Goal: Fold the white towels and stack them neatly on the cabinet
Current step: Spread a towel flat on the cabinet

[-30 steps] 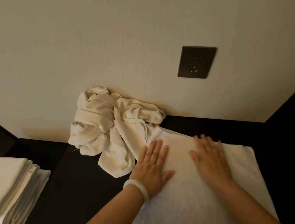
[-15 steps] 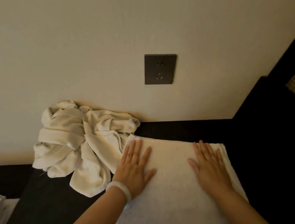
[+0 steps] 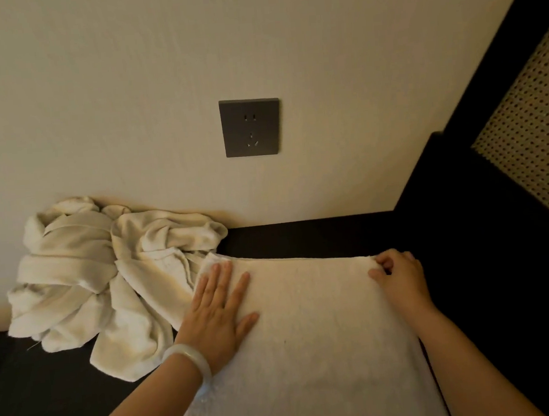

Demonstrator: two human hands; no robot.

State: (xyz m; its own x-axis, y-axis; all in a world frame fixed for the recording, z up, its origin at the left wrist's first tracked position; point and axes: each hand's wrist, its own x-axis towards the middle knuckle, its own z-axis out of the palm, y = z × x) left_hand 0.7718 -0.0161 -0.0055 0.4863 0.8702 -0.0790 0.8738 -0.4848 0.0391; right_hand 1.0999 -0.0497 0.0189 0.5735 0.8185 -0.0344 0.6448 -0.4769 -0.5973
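Clearly I am in the middle of this job, not near its end. One flat towel (image 3: 315, 329) lies spread on the dark worktop (image 3: 302, 238) under both of my hands, running from its far edge back toward me and out of the bottom of the view. My left hand (image 3: 220, 313), with a pale bangle (image 3: 190, 359) at the wrist, rests palm down on it. Its fingers (image 3: 221, 277) are straight and spread, pressing the cloth near the far left corner and gripping nothing. My right hand (image 3: 400, 276) is at the far right corner, its fingers (image 3: 382, 260) curled in and pinching the towel's edge against the thumb. I read that as the start of a fold, with one side pinned and the other corner taken up, ready to be carried across.

Just left of my left fingers, touching the flat towel's corner, a crumpled heap of towels (image 3: 107, 273) is bunched against the wall. A dark socket (image 3: 250, 127) is on the wall up beyond my fingers. I cannot count the towels in the heap, but none of them is folded. No finished stack shows in this view, so I cannot say how many are done. As I judge it, what is left is to fold this towel, work through the heap, and set each folded piece squarely on a pile.
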